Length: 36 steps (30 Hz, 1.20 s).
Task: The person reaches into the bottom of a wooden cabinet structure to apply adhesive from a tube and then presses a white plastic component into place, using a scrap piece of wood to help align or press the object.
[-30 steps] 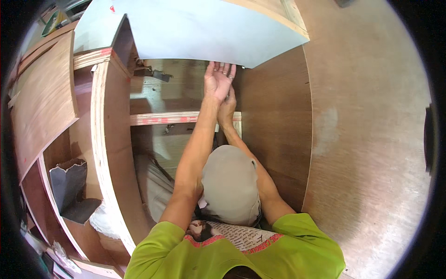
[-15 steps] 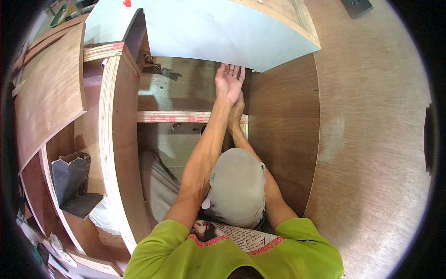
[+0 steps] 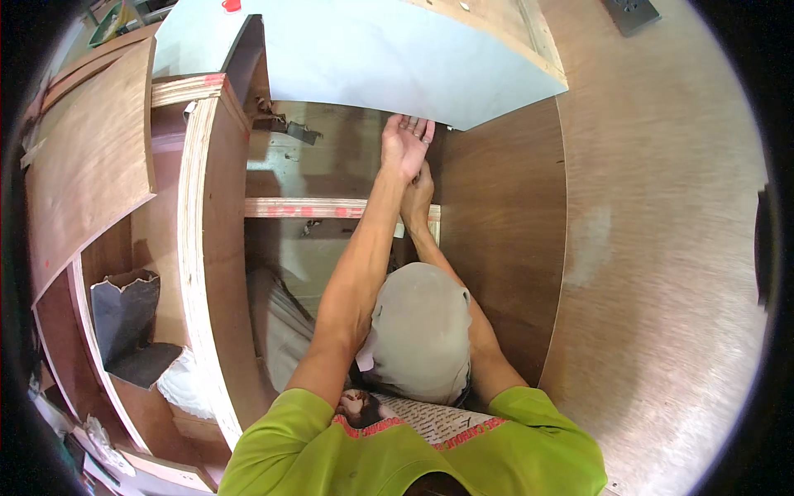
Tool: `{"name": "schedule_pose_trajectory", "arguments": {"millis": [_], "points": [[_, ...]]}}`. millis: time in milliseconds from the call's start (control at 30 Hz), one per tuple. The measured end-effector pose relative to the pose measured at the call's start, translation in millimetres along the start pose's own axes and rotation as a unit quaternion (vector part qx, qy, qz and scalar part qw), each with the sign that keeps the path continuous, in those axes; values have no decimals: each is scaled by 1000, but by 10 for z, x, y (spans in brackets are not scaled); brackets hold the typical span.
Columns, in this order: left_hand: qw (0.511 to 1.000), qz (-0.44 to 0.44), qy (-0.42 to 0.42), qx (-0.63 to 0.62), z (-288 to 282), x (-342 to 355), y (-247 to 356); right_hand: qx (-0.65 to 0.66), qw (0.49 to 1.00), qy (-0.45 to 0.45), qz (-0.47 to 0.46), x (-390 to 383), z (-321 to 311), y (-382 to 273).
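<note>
Two bare hands reach up inside a plywood cabinet (image 3: 504, 248), meeting at the lower edge of a pale blue panel (image 3: 397, 58).

The left hand (image 3: 404, 149) is spread flat, fingers extended and pressed against the panel's lower edge, grasping nothing. The right hand (image 3: 418, 198) sits just below and behind it, touching the left wrist; whether it is clenched or holding anything cannot be told. Behind the forearms runs a wooden crossbar (image 3: 314, 207). A metal hinge (image 3: 289, 128) sits on the cabinet's left upright. A grey cloth-covered knee (image 3: 418, 331) lies below the arms.
</note>
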<state>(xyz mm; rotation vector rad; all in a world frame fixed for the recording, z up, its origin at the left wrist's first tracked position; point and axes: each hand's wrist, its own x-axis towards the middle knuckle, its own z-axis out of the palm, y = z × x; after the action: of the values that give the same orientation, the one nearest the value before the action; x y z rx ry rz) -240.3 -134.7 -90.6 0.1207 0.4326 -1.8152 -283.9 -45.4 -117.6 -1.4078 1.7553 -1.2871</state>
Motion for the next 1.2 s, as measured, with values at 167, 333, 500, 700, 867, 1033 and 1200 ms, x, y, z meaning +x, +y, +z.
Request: {"name": "schedule_pose_trajectory", "arguments": {"millis": [167, 333, 500, 700, 867, 1033, 1200], "points": [[996, -79, -37, 31, -69, 21, 217, 35, 998, 23, 41, -21, 21, -6], [986, -129, -59, 83, -66, 19, 371, 48, 996, 15, 69, -3, -24, 27], [976, -175, -65, 110, -68, 61, 534, 55, 994, -1, 92, -26, -15, -59], [979, -155, -62, 114, -25, 5, 485, 55, 995, 6, 87, -34, -25, -12], [982, -150, -60, 102, -39, 20, 532, 65, 994, 4, 87, -42, 4, -36], [996, -21, -24, 82, 138, -64, 623, 71, 994, 5, 77, -43, -2, -25], [975, 196, -84, 59, 220, -314, 1017, 71, 993, -15, 98, -50, -21, -63]]}}
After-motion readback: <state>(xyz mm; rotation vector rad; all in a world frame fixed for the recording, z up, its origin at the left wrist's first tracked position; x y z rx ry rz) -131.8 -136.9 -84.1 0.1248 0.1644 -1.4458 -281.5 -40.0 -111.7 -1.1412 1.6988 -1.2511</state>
